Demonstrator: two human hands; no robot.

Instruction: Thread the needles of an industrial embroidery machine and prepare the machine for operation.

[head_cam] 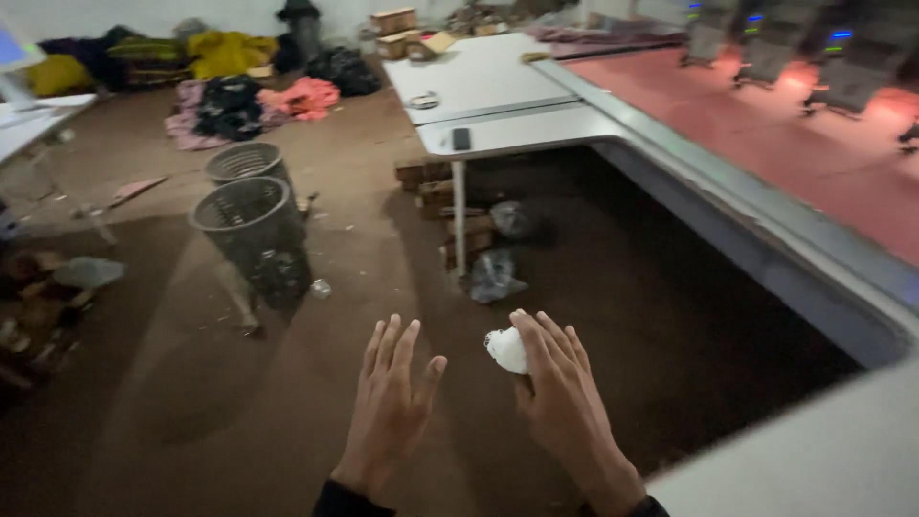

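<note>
- Holding small white crumpled wad (506, 349) in right hand (565, 397), fingers curled loosely round it, above brown floor (191, 412).
- Hovering empty beside it: left hand (388, 407), fingers spread flat.
- Not yet dropped; dark mesh baskets (251, 225) well apart, ahead-left.
- White table (498, 96) further back.

Both hands are cut off at the wrists by the bottom edge. The right hand (560, 393) hides most of the white wad (505, 348). The machines (795, 48) at top right are blurred, and the small dark thing (460, 138) on the table (517, 129) is too small to identify.
</note>
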